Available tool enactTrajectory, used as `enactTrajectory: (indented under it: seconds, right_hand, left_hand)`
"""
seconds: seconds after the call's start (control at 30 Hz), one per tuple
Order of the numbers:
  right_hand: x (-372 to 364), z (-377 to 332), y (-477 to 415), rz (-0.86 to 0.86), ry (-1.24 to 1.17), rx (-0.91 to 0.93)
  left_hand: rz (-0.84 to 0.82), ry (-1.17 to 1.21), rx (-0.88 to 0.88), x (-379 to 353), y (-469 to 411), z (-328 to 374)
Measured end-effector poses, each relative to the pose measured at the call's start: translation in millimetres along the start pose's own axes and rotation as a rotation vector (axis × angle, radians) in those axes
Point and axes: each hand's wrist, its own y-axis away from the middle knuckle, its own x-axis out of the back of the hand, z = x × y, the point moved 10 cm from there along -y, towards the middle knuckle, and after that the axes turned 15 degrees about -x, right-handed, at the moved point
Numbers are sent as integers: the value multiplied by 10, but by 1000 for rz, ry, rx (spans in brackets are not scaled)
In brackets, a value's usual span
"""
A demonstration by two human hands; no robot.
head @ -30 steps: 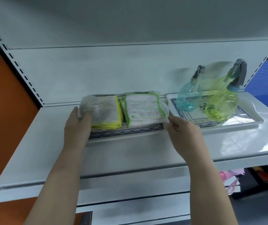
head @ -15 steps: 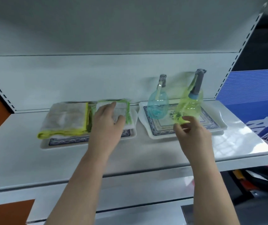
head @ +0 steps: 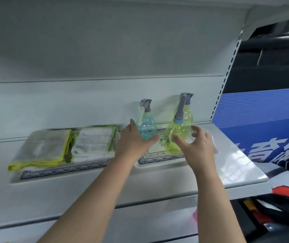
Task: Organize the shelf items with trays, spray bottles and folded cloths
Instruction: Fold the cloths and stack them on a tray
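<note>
Shelf (head: 87,186) | left hand (head: 133,142) grips blue bottle (head: 147,125) | right hand (head: 199,146) spread, maybe touching yellow bottle (head: 177,132)

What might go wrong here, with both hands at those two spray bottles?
The blue spray bottle and yellow-green spray bottle stand close together on one tray. With the left hand round one and the right hand open beside the other, they may knock and tip. Either might fall onto the folded cloths beside.
</note>
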Motion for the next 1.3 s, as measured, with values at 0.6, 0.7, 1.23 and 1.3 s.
enactTrajectory:
  seconds: [0.6, 0.7, 1.23, 1.3]
  right_hand:
    - [-303, -213, -65, 139, 375, 70]
    - [-379, -193, -117, -4, 359, 95]
    - [-447, -296, -158, -192, 101, 137]
    - [-409, -291, -215, -266, 81, 162]
  left_hand:
    - [102, 105, 48, -102, -249, -180]
    - [10, 168, 35, -175, -208, -276]
    - [-76, 262, -42, -36, -121, -101]
    - [-79, 268, -30, -22, -123, -107]
